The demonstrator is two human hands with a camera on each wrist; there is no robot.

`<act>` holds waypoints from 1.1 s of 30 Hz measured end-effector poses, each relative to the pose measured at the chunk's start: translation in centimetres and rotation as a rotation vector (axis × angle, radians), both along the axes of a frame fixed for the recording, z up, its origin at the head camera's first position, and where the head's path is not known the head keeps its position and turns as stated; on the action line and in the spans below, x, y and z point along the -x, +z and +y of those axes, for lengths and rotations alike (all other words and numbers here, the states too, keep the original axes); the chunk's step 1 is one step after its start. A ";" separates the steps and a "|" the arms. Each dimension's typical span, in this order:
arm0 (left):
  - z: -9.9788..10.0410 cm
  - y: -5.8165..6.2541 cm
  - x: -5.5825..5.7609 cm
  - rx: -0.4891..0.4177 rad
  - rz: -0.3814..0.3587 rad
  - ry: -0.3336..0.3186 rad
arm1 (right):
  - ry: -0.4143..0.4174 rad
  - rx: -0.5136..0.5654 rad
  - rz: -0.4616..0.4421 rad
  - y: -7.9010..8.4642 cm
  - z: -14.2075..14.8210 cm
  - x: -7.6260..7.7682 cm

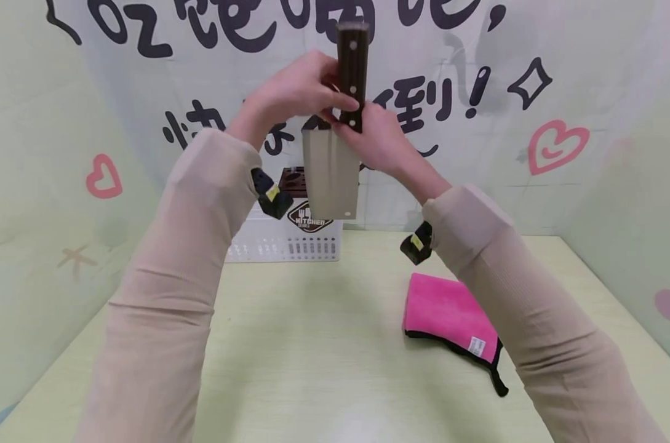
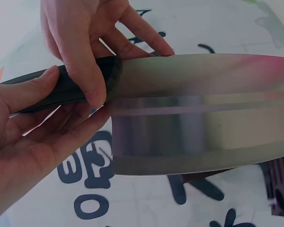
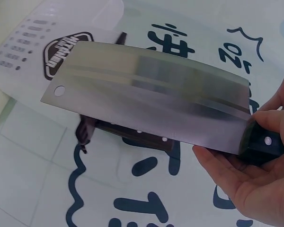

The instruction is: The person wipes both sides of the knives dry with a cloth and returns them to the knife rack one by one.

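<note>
A cleaver (image 1: 331, 175) with a broad steel blade and dark riveted handle is held up in the air, handle on top and blade hanging down. My left hand (image 1: 298, 89) grips the handle from the left, its thumb lying across it. Lower on the handle, close to the blade, my right hand (image 1: 381, 138) pinches it from the right. The left wrist view shows both hands at the handle, with the blade (image 2: 203, 118) reaching off to the right. In the right wrist view, fingers of the right hand (image 3: 255, 189) touch the blade's edge beside the handle.
Behind the cleaver stands a white holder (image 1: 257, 237) with a perforated base, a kitchen label and a dark slotted top. A dark riveted handle (image 3: 137, 137) shows partly behind the blade. A folded pink cloth (image 1: 445, 314) lies on the table at right. Printed sheets cover the walls.
</note>
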State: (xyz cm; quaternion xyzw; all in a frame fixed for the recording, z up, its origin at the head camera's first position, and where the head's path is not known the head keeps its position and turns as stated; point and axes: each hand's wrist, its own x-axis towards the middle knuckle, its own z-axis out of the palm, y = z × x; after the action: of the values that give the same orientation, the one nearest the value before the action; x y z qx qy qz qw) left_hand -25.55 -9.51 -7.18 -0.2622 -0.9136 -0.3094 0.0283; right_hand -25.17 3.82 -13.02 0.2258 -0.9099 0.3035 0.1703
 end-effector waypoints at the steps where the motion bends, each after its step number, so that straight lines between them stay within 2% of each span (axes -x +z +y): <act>1: -0.1 0.4 0.2 0.002 0.011 0.006 | -0.014 0.000 -0.010 0.5 -0.2 0.1; 8: -0.6 2.7 1.0 -0.007 0.026 0.090 | -0.116 0.033 -0.056 3.0 -2.0 1.0; 13: -0.9 3.4 1.5 -0.019 0.033 0.122 | -0.143 0.101 -0.060 3.8 -3.1 1.8; 23: -1.4 2.6 2.5 -0.055 -0.016 0.149 | -0.153 0.122 -0.105 3.0 -3.9 2.7; 29: -1.3 2.2 2.7 -0.035 -0.012 0.141 | -0.153 0.123 -0.118 2.4 -3.8 2.9; 33: -1.2 1.9 2.9 -0.021 -0.034 0.145 | -0.163 0.122 -0.138 2.0 -3.8 3.1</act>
State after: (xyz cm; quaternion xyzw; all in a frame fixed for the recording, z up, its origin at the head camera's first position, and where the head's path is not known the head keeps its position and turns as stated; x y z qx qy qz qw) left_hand -28.48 -10.69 -5.32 -0.1899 -0.9273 -0.3204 0.0375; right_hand -28.29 0.05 -11.00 0.1190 -0.9146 0.3583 0.1449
